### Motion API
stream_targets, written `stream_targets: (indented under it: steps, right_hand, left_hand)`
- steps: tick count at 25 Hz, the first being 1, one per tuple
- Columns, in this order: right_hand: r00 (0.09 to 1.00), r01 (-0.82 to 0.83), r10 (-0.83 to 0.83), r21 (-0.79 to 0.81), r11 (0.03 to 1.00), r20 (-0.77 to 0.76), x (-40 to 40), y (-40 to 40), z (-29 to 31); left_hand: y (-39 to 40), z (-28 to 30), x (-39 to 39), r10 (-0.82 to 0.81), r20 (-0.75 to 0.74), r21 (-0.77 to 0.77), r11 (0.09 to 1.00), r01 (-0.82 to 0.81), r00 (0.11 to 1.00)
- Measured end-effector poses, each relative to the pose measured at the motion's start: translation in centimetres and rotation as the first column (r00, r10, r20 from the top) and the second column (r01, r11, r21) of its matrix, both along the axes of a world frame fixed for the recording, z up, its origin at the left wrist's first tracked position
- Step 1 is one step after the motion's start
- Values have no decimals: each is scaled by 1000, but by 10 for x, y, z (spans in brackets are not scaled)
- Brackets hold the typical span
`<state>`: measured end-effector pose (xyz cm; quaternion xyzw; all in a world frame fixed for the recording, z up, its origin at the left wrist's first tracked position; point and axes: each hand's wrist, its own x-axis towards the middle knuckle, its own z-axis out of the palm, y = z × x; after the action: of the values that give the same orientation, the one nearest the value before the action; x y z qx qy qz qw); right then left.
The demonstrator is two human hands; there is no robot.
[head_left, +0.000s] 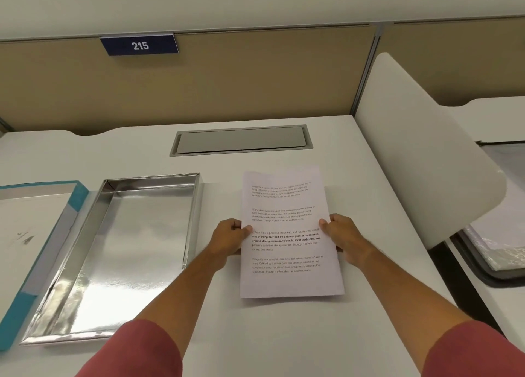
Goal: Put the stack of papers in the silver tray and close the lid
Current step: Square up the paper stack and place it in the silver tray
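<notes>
A stack of printed white papers (287, 280) is right of centre on the white desk, held by its two long edges. My left hand (230, 236) grips the left edge with the thumb on top. My right hand (341, 234) grips the right edge the same way. The silver tray (85, 331) stands open and empty to the left of the papers, its shiny walls upright. Its lid (17, 311), teal outside and pale inside, lies upturned against the tray's left side, partly out of view.
A grey cable hatch (241, 141) is set into the desk behind the papers. A white rounded divider panel (426, 160) rises at the desk's right edge, with another desk and papers beyond. A beige partition with a "215" sign (139, 45) closes the back.
</notes>
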<state>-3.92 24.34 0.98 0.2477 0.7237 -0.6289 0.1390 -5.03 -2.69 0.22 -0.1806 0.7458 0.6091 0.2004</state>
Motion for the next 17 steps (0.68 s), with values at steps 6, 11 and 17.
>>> stream_targets:
  steps: [6,11,17]
  right_hand:
    - [951,-81,64,-44,996,-301,-5,1,53]
    - [893,-134,96,-54,990,-440,6,1,64]
    - [876,-138,111,-24,990,-469,15,8,62]
  left_hand:
    - [-9,54,2,44,-304,56,998,-28,952]
    - [-15,73,14,1,-443,-31,999,-16,896]
    - [-15,81,19,-128,-510,-187,982,36,851]
